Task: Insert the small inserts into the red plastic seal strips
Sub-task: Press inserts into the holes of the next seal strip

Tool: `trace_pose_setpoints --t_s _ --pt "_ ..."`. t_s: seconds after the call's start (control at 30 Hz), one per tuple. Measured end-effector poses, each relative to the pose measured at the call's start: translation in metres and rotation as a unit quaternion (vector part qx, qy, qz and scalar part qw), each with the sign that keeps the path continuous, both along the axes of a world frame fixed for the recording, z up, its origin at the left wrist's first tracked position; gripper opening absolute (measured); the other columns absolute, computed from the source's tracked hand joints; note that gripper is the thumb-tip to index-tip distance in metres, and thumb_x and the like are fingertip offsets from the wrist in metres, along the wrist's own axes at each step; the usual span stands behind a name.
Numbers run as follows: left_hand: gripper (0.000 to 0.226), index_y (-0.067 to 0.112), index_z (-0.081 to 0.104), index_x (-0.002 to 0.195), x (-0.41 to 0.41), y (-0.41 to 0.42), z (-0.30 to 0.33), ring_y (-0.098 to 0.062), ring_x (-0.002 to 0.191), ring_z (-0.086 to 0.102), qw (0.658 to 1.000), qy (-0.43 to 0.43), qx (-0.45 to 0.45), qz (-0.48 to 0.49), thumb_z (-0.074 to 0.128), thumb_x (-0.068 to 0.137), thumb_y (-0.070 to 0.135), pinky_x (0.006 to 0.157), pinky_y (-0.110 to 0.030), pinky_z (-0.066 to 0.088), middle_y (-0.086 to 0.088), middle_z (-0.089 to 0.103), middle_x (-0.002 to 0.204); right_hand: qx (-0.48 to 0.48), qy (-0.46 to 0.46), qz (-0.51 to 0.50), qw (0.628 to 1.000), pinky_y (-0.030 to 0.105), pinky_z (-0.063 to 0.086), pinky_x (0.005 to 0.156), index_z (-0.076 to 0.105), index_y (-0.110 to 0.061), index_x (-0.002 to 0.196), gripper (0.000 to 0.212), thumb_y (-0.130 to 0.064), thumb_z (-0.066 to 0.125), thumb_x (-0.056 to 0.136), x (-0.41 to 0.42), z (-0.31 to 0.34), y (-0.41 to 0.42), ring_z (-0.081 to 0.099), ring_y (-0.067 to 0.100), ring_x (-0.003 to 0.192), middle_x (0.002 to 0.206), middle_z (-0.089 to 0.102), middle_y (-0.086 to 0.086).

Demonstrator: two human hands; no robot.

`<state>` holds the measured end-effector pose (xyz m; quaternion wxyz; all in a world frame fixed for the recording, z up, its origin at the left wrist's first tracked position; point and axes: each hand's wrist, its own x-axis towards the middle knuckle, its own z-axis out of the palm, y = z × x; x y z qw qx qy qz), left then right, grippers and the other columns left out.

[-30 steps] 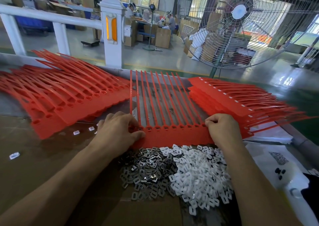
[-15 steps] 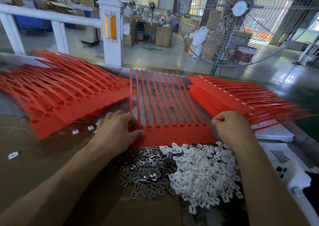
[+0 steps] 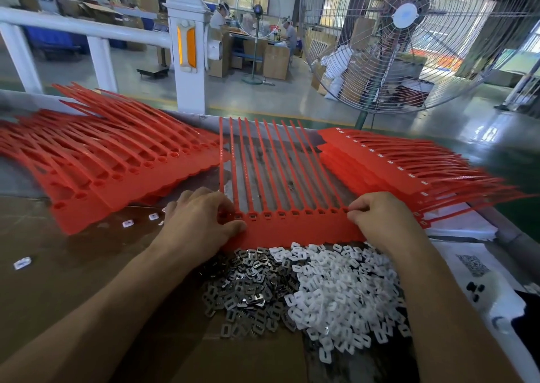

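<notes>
A red sheet of joined seal strips (image 3: 295, 227) lies flat in front of me, its thin tails pointing away. Small inserts sit in the row of sockets along its near band. My left hand (image 3: 195, 224) holds the sheet's left end, thumb on the band and fingers curled over the first sockets. My right hand (image 3: 380, 222) is at the right end, its curled fingertips pinching at the last socket; whether an insert is in them is hidden. Close to me lie a heap of metal inserts (image 3: 248, 289) and a heap of white plastic inserts (image 3: 339, 292).
A stack of red strip sheets (image 3: 96, 163) lies at the left, another stack (image 3: 403, 166) at the right. A few loose white inserts (image 3: 128, 223) lie on the brown cardboard (image 3: 58, 265). White paper (image 3: 479, 268) is at the right edge. A big fan (image 3: 409, 31) stands beyond the table.
My right hand moved right off the sheet's end half a second ago, then came back to the last socket. My left hand has stayed at the left end.
</notes>
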<state>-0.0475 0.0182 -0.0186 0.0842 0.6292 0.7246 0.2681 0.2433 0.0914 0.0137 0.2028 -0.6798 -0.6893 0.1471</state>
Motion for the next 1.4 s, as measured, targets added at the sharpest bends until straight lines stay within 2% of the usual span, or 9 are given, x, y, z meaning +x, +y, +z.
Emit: trace_pose_setpoints --t_s 0.1,0.27,0.33,0.43,0.63,0.93,1.07,1.2,1.4 --pt "0.035 0.040 0.067 0.112 0.000 -0.001 0.000 -0.015 0.123 0.041 1.000 0.002 0.001 -0.003 0.068 0.084 0.060 0.106 -0.041 0.028 0.013 0.054 0.125 -0.075 0.012 0.092 0.993 0.033 0.053 0.075 0.076 -0.034 0.082 0.009 -0.040 0.083 0.084 -0.001 0.016 -0.012 0.069 0.007 0.084 0.085 0.074 -0.013" --pt "0.034 0.040 0.067 0.110 0.000 0.001 -0.001 -0.014 0.122 0.042 1.000 0.002 0.002 -0.003 0.069 0.084 0.060 0.106 -0.041 0.028 0.014 0.055 0.123 -0.227 -0.094 0.221 0.944 0.022 0.051 0.068 0.069 -0.046 0.100 0.070 -0.082 0.084 0.042 -0.011 0.028 -0.035 0.067 -0.003 0.081 0.094 0.070 -0.022" --pt "0.035 0.039 0.067 0.111 0.000 0.001 -0.002 -0.013 0.122 0.041 1.000 0.001 -0.002 -0.002 0.068 0.084 0.061 0.106 -0.041 0.028 0.015 0.054 0.123 -0.220 -0.096 0.242 0.940 0.025 0.053 0.068 0.066 -0.046 0.106 0.068 -0.076 0.088 0.049 -0.016 0.028 -0.037 0.066 0.002 0.085 0.099 0.067 -0.017" --pt "0.033 0.041 0.066 0.110 0.000 0.001 -0.001 -0.013 0.121 0.041 1.000 -0.001 -0.006 -0.005 0.068 0.083 0.061 0.105 -0.041 0.028 0.016 0.054 0.123 -0.195 -0.081 0.255 0.944 0.025 0.052 0.068 0.067 -0.045 0.107 0.043 -0.053 0.090 0.071 -0.020 0.026 -0.037 0.064 -0.001 0.084 0.101 0.065 -0.016" --pt "0.033 0.042 0.065 0.109 0.000 0.001 0.000 -0.013 0.122 0.040 1.000 0.000 -0.012 -0.004 0.069 0.083 0.062 0.105 -0.041 0.028 0.015 0.054 0.125 -0.195 0.040 0.268 0.943 0.030 0.058 0.062 0.076 -0.028 0.090 0.007 -0.025 0.083 0.088 -0.017 0.023 -0.032 0.068 0.011 0.062 0.079 0.074 0.003" --pt "0.041 0.038 0.063 0.118 0.003 -0.003 0.004 -0.016 0.131 0.039 0.999 0.019 0.050 -0.010 0.068 0.083 0.059 0.110 -0.043 0.028 0.011 0.048 0.138 -0.188 0.186 0.273 0.925 0.027 0.056 0.062 0.080 -0.025 0.090 0.001 -0.024 0.080 0.091 -0.020 0.017 -0.027 0.068 0.019 0.065 0.073 0.072 0.003" --pt "0.029 0.034 0.068 0.107 0.009 -0.006 0.010 -0.004 0.108 0.053 0.984 -0.048 0.130 -0.111 0.068 0.083 0.051 0.095 -0.028 0.043 0.019 0.060 0.110 -0.191 0.276 0.257 0.906 0.021 0.054 0.060 0.079 -0.024 0.094 0.004 -0.028 0.078 0.093 -0.031 0.006 -0.026 0.065 0.015 0.060 0.073 0.072 0.007" --pt "0.016 0.033 0.068 0.100 0.021 -0.012 0.015 -0.002 0.095 0.056 0.964 -0.060 0.161 -0.205 0.075 0.086 0.036 0.078 -0.009 0.040 0.021 0.060 0.096 -0.205 0.346 0.243 0.883 0.026 0.048 0.054 0.079 -0.021 0.098 0.011 -0.030 0.078 0.093 -0.047 -0.007 -0.025 0.057 0.017 0.055 0.071 0.065 0.006" --pt "0.016 0.028 0.070 0.100 0.023 -0.013 0.012 -0.006 0.089 0.057 0.953 -0.075 0.185 -0.228 0.078 0.086 0.023 0.075 -0.011 0.041 0.020 0.060 0.093 -0.237 0.396 0.247 0.852 0.025 0.033 0.047 0.077 -0.017 0.101 0.021 -0.035 0.077 0.089 -0.061 -0.018 -0.023 0.045 0.014 0.050 0.070 0.059 0.005"
